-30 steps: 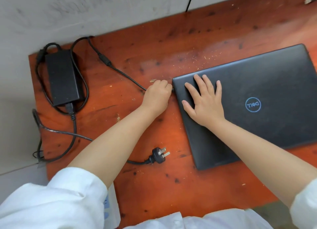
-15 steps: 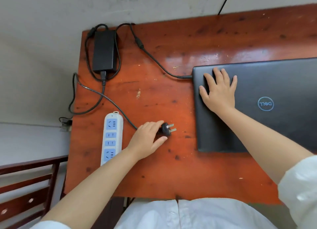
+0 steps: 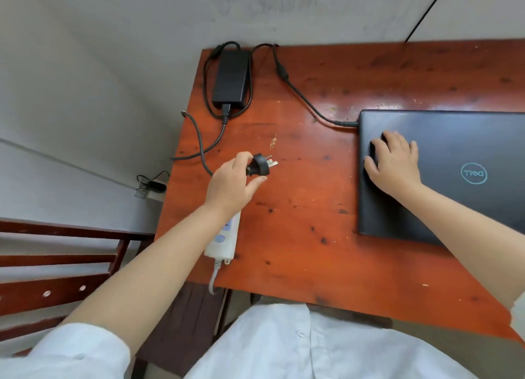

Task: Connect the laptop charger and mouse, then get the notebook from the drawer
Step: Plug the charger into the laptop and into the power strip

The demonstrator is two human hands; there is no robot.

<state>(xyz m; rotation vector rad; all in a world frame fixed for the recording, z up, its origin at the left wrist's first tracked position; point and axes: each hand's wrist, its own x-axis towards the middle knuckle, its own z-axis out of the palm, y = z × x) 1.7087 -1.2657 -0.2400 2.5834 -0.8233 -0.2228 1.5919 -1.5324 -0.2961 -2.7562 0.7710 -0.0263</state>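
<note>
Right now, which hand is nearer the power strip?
Left. The left hand, pinching the plug, is directly above the power strip, hiding its far end. The right hand lies flat on the laptop, well across the desk.

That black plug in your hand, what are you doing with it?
A person is setting up a laptop charger. The left hand holds the black plug lifted above the table, prongs pointing right, not yet in the white power strip lying under that wrist. The right hand rests flat on the closed laptop. The charger's thin cable already meets the laptop's left edge, and the charger brick sits at the table's far corner.
</note>
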